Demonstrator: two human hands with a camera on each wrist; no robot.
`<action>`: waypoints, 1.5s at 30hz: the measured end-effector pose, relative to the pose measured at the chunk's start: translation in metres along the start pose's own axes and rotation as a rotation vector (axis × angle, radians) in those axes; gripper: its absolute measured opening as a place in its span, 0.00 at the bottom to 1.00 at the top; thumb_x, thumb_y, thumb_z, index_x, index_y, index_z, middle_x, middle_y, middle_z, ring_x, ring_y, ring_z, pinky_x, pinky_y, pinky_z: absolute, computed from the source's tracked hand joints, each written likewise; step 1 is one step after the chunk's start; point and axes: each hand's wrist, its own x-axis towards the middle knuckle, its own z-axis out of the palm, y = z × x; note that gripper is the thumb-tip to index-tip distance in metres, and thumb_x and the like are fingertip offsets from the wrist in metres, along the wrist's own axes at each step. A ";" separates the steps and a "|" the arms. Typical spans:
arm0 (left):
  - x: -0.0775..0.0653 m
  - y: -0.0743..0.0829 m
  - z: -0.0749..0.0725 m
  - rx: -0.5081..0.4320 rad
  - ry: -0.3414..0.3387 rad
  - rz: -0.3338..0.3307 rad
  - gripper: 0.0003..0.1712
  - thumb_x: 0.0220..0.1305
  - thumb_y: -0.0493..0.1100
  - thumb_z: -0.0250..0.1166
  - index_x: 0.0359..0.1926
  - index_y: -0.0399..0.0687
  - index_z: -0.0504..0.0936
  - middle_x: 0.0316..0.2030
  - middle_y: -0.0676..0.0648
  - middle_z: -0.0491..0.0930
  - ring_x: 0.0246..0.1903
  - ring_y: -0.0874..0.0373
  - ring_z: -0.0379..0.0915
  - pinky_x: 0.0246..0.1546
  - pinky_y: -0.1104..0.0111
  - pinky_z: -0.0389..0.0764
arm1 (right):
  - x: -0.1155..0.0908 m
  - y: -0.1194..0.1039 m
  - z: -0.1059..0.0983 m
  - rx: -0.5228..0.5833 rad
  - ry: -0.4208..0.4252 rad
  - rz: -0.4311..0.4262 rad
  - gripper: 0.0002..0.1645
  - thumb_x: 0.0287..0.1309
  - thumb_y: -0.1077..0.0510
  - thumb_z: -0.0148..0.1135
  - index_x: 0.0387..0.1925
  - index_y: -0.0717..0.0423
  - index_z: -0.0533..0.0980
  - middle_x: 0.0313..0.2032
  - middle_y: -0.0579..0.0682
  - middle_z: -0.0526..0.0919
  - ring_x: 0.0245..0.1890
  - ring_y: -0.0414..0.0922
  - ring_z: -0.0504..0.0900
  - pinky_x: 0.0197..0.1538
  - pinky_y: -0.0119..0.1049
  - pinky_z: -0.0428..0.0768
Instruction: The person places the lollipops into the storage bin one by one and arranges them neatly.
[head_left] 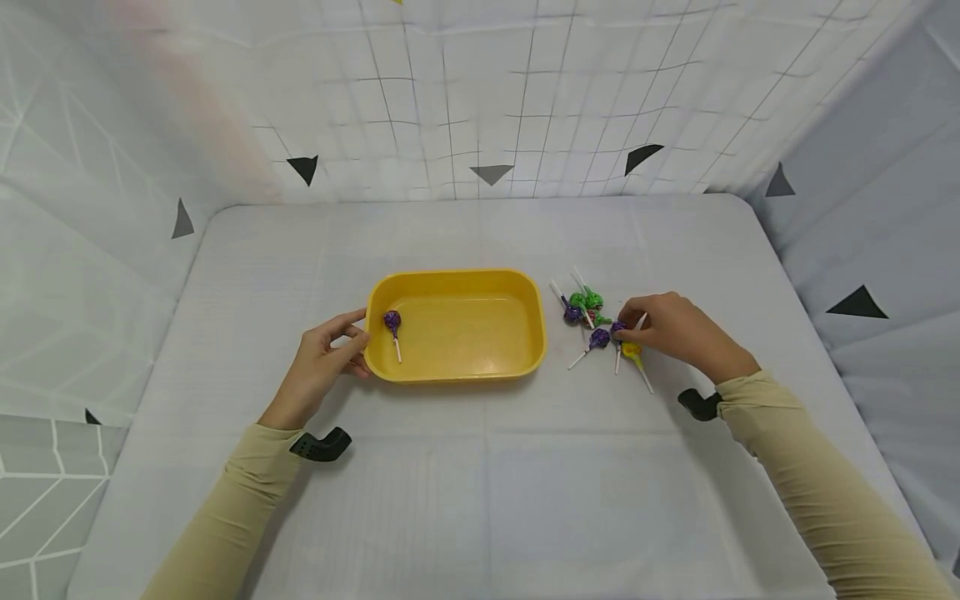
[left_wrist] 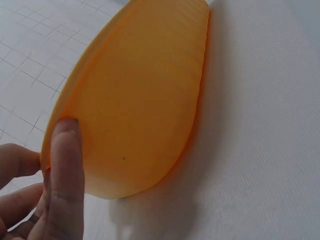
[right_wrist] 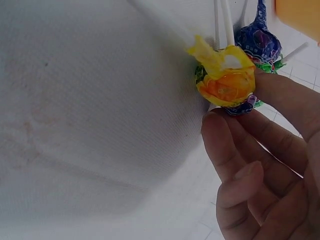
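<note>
My left hand (head_left: 318, 367) is at the left end of a yellow plastic tray (head_left: 465, 333), holding its rim. In the left wrist view, one finger lies flat against the tray's outer wall (left_wrist: 140, 95). A purple-wrapped lollipop (head_left: 392, 320) lies inside the tray near that end. On the right, my right hand (head_left: 678, 329) pinches at a lollipop in a small group. A yellow lollipop (right_wrist: 227, 85) and a purple lollipop (right_wrist: 240, 108) are both right at its fingertips; I cannot tell which one is pinched.
Several green and purple lollipops (head_left: 577, 302) lie bunched right of the tray, beside my right hand. Another purple lollipop (head_left: 598, 338) lies just in front of them. A white cloth covers the table (head_left: 480, 483), and white grid-patterned sheets (head_left: 480, 100) hang behind it.
</note>
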 end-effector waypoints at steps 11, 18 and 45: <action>-0.001 0.000 0.000 0.002 0.001 -0.004 0.31 0.78 0.45 0.60 0.76 0.44 0.67 0.49 0.36 0.73 0.29 0.61 0.83 0.35 0.68 0.91 | 0.000 0.000 0.000 -0.006 0.002 0.000 0.13 0.64 0.50 0.72 0.45 0.54 0.86 0.39 0.50 0.90 0.36 0.45 0.86 0.39 0.46 0.86; -0.001 0.000 0.000 -0.002 0.004 -0.007 0.31 0.78 0.45 0.60 0.76 0.44 0.67 0.49 0.37 0.74 0.28 0.61 0.83 0.34 0.68 0.91 | -0.001 -0.001 -0.004 -0.005 0.013 0.000 0.14 0.64 0.51 0.72 0.45 0.55 0.85 0.39 0.50 0.90 0.36 0.45 0.86 0.38 0.45 0.86; -0.001 0.001 -0.001 -0.010 -0.004 0.000 0.30 0.78 0.44 0.59 0.76 0.44 0.67 0.48 0.39 0.74 0.28 0.61 0.83 0.34 0.68 0.91 | -0.004 -0.007 -0.022 -0.014 0.057 -0.025 0.16 0.65 0.52 0.71 0.48 0.58 0.85 0.43 0.55 0.90 0.42 0.52 0.87 0.40 0.48 0.87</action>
